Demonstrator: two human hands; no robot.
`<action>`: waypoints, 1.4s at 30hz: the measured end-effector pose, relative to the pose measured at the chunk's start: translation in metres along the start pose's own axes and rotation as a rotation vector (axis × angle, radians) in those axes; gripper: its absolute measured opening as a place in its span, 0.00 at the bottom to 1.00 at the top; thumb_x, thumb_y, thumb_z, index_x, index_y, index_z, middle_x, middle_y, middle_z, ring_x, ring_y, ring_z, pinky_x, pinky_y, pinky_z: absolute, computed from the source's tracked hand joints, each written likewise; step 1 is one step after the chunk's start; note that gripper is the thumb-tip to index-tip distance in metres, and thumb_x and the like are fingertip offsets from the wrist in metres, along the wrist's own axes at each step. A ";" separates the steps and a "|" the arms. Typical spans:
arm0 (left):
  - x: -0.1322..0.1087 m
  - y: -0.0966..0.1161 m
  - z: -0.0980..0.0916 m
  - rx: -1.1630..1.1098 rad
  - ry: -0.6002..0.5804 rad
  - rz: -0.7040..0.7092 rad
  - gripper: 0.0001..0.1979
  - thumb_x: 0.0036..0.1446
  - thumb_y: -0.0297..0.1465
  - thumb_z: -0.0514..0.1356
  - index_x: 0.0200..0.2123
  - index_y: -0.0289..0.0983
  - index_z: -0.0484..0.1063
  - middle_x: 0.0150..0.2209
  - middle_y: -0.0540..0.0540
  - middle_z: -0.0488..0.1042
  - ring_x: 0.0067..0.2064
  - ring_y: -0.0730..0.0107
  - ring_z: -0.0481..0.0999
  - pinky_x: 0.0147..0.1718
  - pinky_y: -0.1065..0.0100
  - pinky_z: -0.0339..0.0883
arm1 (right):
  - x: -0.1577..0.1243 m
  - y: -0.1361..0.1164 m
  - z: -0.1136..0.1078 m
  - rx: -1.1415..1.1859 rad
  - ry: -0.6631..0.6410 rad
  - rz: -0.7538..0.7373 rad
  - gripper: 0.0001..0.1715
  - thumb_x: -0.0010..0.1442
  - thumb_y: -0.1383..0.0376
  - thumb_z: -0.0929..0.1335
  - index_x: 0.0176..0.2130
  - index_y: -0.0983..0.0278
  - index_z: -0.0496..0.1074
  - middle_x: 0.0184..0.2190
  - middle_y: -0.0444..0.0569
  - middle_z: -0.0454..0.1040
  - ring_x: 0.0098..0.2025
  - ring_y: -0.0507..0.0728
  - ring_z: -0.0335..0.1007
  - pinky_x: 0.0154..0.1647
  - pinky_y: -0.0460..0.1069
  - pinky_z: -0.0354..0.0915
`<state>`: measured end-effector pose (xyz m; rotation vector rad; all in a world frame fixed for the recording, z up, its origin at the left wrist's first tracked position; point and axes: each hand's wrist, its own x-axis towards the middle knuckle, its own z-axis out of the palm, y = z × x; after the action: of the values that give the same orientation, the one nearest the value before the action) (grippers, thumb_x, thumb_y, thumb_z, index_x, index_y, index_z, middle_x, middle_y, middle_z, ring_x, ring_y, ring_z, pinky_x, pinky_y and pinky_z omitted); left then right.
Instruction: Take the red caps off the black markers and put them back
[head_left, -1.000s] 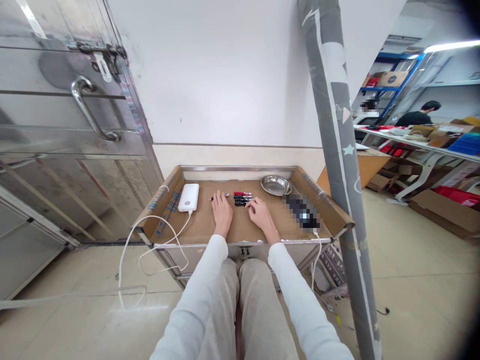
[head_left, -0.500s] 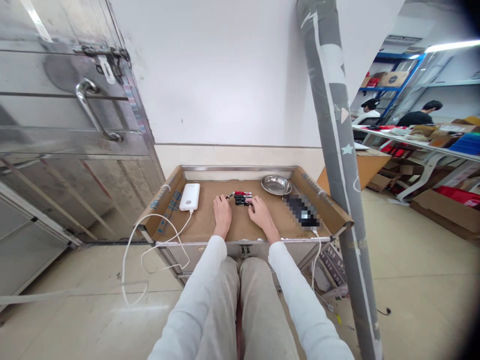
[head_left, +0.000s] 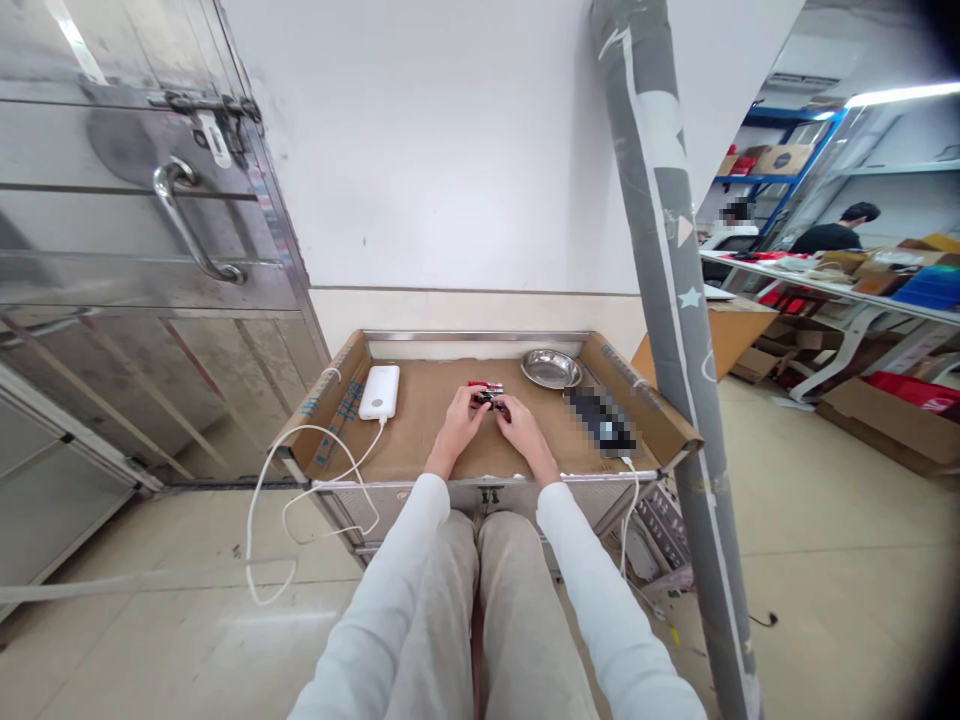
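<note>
A small group of marker pens lies in the middle of the cardboard-lined tabletop (head_left: 420, 455). At the back of the group is a red marker pen (head_left: 486, 385). Black marker pens (head_left: 486, 399) sit in front of it, partly covered by fingers. My left hand (head_left: 459, 418) is closed at the left ends of the black markers, thumb and fingertips pinching. From the other side my right hand (head_left: 517, 420) closes on the right ends, its fingertips almost meeting the left ones. How many pens each hand grips is hidden.
A white power bank (head_left: 379, 392) with a white cable (head_left: 360, 470) is at the left. To the right are a round metal dish (head_left: 551, 369) and a pixelated dark device (head_left: 600, 420) with a cable. A grey patterned roll (head_left: 675, 250) leans beside the table. Two people sit in the background.
My left hand has moved right, from beside the pens onto the black markers. My right hand has stayed at their right ends, fingers now closer to the left hand.
</note>
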<state>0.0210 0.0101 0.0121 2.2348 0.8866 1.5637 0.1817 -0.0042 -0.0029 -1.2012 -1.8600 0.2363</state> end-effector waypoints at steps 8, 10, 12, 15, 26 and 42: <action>0.000 0.005 -0.004 0.012 0.099 -0.117 0.11 0.63 0.33 0.54 0.48 0.38 0.63 0.45 0.43 0.69 0.45 0.69 0.73 0.46 0.63 0.71 | 0.001 0.003 0.001 0.040 -0.005 0.020 0.16 0.59 0.70 0.62 0.46 0.63 0.70 0.44 0.52 0.75 0.44 0.56 0.72 0.49 0.53 0.65; 0.000 0.006 -0.005 0.035 0.108 -0.140 0.11 0.63 0.33 0.53 0.48 0.38 0.63 0.45 0.42 0.69 0.46 0.68 0.73 0.47 0.62 0.70 | 0.000 0.001 -0.001 0.044 -0.012 0.046 0.15 0.59 0.69 0.63 0.46 0.63 0.70 0.43 0.52 0.76 0.43 0.56 0.73 0.48 0.52 0.66; 0.001 0.006 -0.006 0.056 0.135 -0.155 0.10 0.64 0.33 0.52 0.48 0.37 0.63 0.45 0.41 0.69 0.46 0.68 0.73 0.47 0.62 0.70 | 0.000 -0.001 -0.002 0.048 -0.013 0.076 0.14 0.60 0.67 0.63 0.46 0.62 0.70 0.42 0.51 0.77 0.42 0.56 0.74 0.46 0.52 0.67; 0.000 0.006 -0.008 0.052 0.176 -0.169 0.10 0.64 0.33 0.51 0.47 0.37 0.63 0.45 0.41 0.69 0.45 0.68 0.73 0.46 0.63 0.70 | 0.001 -0.002 -0.003 0.037 -0.009 0.103 0.13 0.61 0.65 0.64 0.46 0.60 0.70 0.42 0.49 0.77 0.40 0.56 0.74 0.45 0.51 0.67; -0.002 -0.001 -0.007 -0.037 0.048 -0.208 0.06 0.61 0.31 0.54 0.40 0.37 0.68 0.40 0.45 0.72 0.42 0.69 0.73 0.44 0.66 0.69 | -0.002 0.000 -0.005 -0.112 0.144 0.119 0.16 0.65 0.63 0.59 0.44 0.64 0.72 0.42 0.55 0.75 0.44 0.59 0.71 0.49 0.54 0.64; -0.005 -0.012 0.002 0.202 -0.246 -0.204 0.06 0.56 0.22 0.57 0.33 0.39 0.70 0.38 0.46 0.69 0.45 0.65 0.70 0.48 0.60 0.67 | -0.003 -0.001 -0.003 -0.134 -0.017 0.011 0.11 0.61 0.66 0.65 0.45 0.61 0.70 0.42 0.50 0.67 0.45 0.58 0.67 0.49 0.54 0.65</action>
<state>0.0175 0.0170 0.0014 2.3198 1.1974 1.1253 0.1839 -0.0078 -0.0024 -1.3034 -1.9095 0.1296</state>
